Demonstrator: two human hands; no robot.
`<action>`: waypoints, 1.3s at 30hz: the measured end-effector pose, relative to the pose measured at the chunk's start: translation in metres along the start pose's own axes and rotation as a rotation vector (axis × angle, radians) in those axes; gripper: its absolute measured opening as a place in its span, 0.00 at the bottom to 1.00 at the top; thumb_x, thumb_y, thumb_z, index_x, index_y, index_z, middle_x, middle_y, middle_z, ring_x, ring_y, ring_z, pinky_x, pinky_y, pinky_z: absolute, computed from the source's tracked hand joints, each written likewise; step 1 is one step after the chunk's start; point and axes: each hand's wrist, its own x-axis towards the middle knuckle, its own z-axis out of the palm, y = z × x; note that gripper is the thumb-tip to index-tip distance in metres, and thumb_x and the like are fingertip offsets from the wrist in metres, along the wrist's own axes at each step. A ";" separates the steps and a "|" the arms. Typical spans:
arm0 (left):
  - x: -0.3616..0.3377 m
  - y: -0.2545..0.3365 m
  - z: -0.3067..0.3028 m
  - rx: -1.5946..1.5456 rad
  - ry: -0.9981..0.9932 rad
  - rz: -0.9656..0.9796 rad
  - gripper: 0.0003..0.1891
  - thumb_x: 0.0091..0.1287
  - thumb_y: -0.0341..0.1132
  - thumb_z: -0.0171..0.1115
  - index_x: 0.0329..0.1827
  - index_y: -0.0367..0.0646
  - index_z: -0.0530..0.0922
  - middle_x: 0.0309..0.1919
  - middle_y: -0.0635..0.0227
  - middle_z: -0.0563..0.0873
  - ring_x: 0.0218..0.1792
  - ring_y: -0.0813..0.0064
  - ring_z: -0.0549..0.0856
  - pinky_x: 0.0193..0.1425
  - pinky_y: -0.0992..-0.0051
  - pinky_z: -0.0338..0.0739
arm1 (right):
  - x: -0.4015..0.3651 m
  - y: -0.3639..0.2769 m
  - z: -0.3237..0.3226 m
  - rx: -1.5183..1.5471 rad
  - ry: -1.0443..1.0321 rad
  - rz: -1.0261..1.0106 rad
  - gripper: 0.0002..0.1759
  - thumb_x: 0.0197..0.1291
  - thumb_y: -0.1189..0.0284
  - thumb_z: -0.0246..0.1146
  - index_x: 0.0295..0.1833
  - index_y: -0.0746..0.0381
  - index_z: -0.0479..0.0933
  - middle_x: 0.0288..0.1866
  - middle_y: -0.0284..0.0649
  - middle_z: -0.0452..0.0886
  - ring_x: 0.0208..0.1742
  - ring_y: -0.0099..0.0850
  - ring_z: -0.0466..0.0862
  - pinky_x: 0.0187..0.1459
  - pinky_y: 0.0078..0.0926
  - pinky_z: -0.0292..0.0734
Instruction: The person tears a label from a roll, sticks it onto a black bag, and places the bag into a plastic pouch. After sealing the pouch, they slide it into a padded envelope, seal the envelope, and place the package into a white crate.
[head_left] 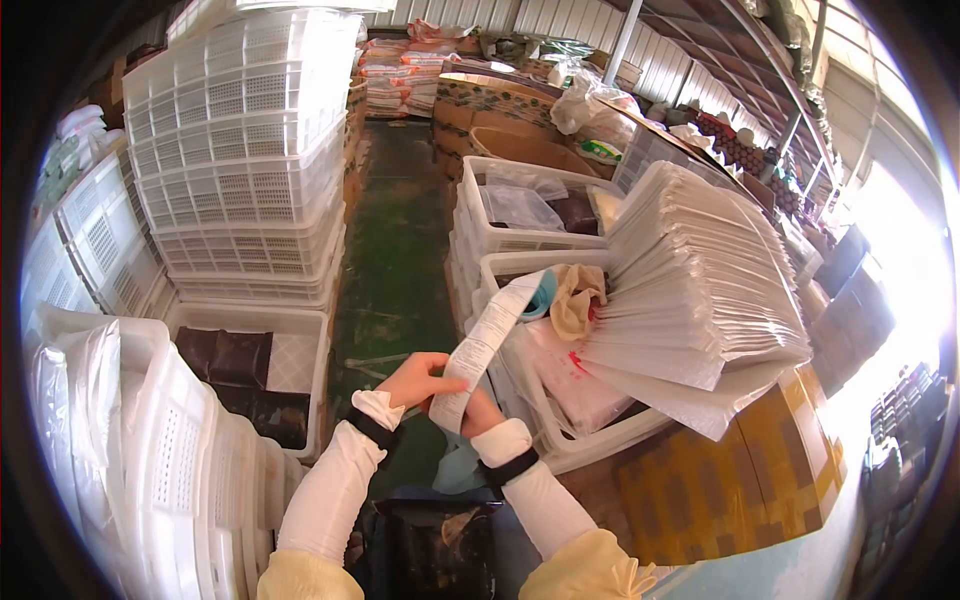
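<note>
Both forearms reach forward and converge over the green floor (385,230). The left hand (415,380) and right hand (482,412) nearly meet, fingers pinching a long printed paper strip (487,340) that slants up beside the open white crate (500,262).

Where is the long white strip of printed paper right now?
In the head view's middle, the strip is held by the left hand and right hand, its far end beside the round blue item at the white plastic crate rightward.
</note>
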 end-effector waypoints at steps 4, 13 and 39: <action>-0.009 0.005 0.007 -0.122 0.126 0.204 0.11 0.62 0.32 0.65 0.44 0.36 0.79 0.36 0.70 0.85 0.36 0.83 0.82 0.40 0.82 0.74 | -0.041 -0.025 0.005 -0.420 0.244 -0.269 0.18 0.70 0.64 0.50 0.52 0.68 0.75 0.45 0.42 0.81 0.46 0.31 0.82 0.52 0.28 0.75; -0.079 0.012 0.048 -0.244 -0.154 0.152 0.33 0.58 0.20 0.65 0.66 0.39 0.61 0.46 0.62 0.83 0.47 0.77 0.82 0.53 0.75 0.76 | -0.130 -0.068 0.068 -1.098 0.419 -0.719 0.08 0.57 0.77 0.63 0.43 0.67 0.76 0.38 0.43 0.80 0.37 0.29 0.80 0.36 0.24 0.73; -0.077 0.004 0.064 0.193 0.151 0.567 0.12 0.57 0.27 0.66 0.44 0.35 0.80 0.33 0.61 0.85 0.34 0.76 0.83 0.39 0.77 0.74 | -0.127 -0.101 0.092 -1.831 -0.143 -1.044 0.12 0.47 0.75 0.68 0.39 0.65 0.78 0.38 0.40 0.78 0.41 0.37 0.78 0.41 0.32 0.72</action>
